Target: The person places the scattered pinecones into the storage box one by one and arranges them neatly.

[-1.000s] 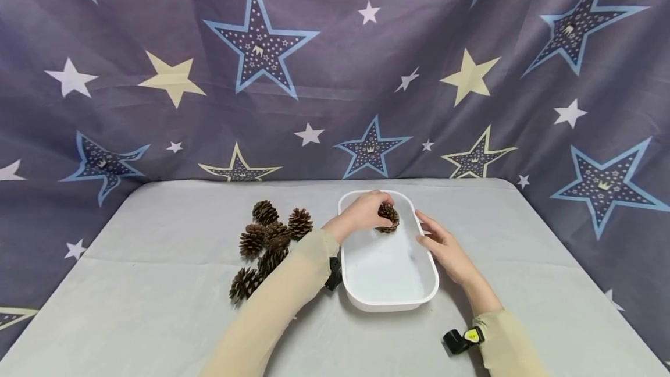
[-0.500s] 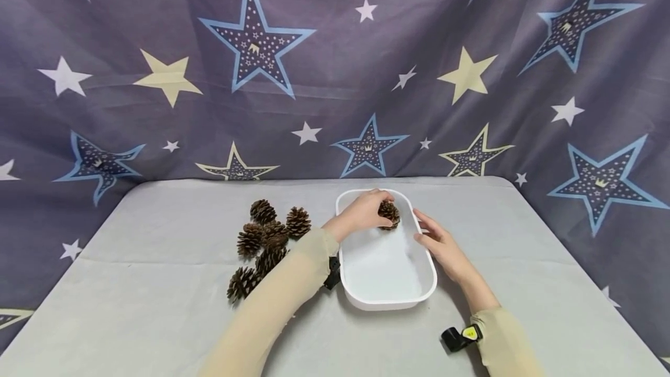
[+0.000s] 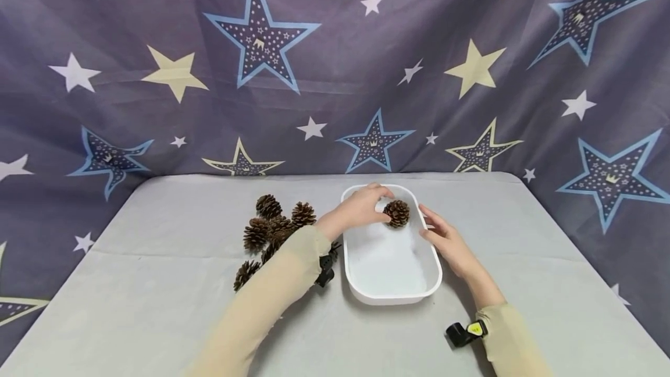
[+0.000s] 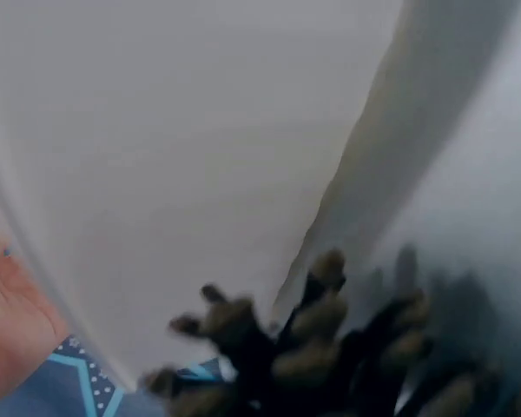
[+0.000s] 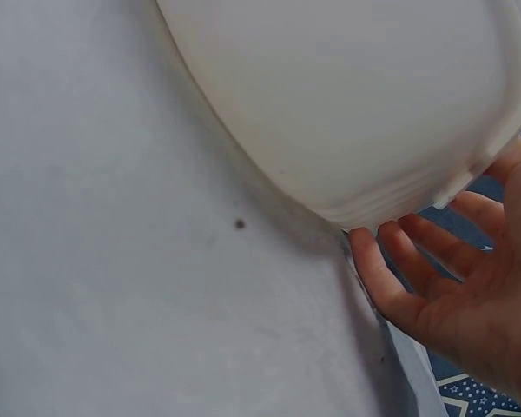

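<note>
In the head view, a brown pine cone (image 3: 396, 213) rests at the far end inside a white plastic tub (image 3: 361, 294). My left hand (image 3: 361, 207) reaches over the tub's left rim, its spread thumb and fingers just left of the cone. Close up in the left wrist view, the cone's dark scales (image 4: 304, 356) fill the lower part. On the tub's right side, my right hand (image 3: 452, 247) holds the edge, thumb over the rim and fingers against the outer wall. Its fingers (image 5: 399, 300) touch that wall in the right wrist view.
Several more pine cones (image 3: 256, 234) lie clustered left of the tub, partly hidden by my left forearm. A grey-white cloth (image 3: 157, 284) covers the table. Behind it hangs a dark star-printed curtain (image 3: 324, 63).
My left hand has let go of the pine cone and drawn slightly left, leaving it in the tub. The right hand stays at the rim.
</note>
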`<state>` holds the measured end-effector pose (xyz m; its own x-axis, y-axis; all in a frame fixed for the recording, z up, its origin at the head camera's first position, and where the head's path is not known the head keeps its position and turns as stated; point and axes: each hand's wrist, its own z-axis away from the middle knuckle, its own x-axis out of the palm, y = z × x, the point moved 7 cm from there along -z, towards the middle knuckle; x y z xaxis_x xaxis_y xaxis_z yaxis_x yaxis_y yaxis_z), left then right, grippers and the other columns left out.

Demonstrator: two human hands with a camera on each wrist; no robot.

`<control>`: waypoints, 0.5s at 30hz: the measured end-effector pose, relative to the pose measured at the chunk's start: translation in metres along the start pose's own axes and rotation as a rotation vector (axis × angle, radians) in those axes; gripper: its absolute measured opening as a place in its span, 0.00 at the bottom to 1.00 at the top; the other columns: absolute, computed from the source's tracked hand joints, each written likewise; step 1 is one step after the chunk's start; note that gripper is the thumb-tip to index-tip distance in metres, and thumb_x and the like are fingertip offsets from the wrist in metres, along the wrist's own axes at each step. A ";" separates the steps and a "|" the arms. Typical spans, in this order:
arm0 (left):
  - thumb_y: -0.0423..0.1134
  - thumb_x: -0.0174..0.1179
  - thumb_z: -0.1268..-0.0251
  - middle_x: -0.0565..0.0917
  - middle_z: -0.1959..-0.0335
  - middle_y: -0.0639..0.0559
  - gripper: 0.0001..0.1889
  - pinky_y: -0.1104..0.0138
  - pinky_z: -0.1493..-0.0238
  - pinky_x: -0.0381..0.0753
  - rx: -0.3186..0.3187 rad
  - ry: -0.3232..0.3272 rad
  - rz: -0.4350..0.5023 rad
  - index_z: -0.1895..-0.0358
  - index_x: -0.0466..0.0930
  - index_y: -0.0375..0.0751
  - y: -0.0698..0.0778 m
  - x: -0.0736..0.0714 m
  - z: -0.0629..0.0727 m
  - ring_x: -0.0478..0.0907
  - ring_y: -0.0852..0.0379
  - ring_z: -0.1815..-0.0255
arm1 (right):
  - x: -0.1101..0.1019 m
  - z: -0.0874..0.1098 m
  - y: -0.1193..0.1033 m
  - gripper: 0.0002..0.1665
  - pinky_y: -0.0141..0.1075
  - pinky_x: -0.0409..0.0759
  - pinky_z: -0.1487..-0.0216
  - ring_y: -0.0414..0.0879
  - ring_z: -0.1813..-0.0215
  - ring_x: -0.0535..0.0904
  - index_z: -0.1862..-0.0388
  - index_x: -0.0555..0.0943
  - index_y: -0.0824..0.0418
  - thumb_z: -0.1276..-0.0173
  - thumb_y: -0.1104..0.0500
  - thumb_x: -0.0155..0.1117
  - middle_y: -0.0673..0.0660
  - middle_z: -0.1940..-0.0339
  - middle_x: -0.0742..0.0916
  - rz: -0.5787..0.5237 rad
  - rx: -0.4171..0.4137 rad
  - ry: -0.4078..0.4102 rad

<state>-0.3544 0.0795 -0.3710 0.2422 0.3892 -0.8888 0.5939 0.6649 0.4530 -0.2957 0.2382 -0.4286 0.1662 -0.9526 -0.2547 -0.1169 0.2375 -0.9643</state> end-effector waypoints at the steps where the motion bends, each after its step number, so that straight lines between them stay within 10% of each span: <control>1: 0.44 0.65 0.47 0.73 0.43 0.49 0.27 0.64 0.46 0.74 0.005 0.005 -0.002 0.43 0.71 0.43 0.000 -0.002 0.002 0.73 0.53 0.46 | 0.000 0.000 0.000 0.33 0.31 0.79 0.58 0.47 0.50 0.74 0.30 0.55 0.60 0.33 0.63 0.50 0.72 0.41 0.70 -0.002 0.001 0.000; 15: 0.41 0.64 0.47 0.75 0.46 0.50 0.25 0.65 0.47 0.74 0.080 0.078 0.039 0.44 0.72 0.42 0.004 -0.030 0.039 0.74 0.54 0.49 | -0.001 0.000 -0.002 0.34 0.32 0.80 0.61 0.40 0.55 0.75 0.30 0.56 0.60 0.34 0.62 0.53 0.72 0.42 0.70 0.007 0.034 -0.016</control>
<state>-0.3297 0.0460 -0.3450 0.2079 0.4637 -0.8613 0.6456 0.5965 0.4770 -0.2956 0.2388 -0.4259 0.1815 -0.9478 -0.2623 -0.0848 0.2507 -0.9644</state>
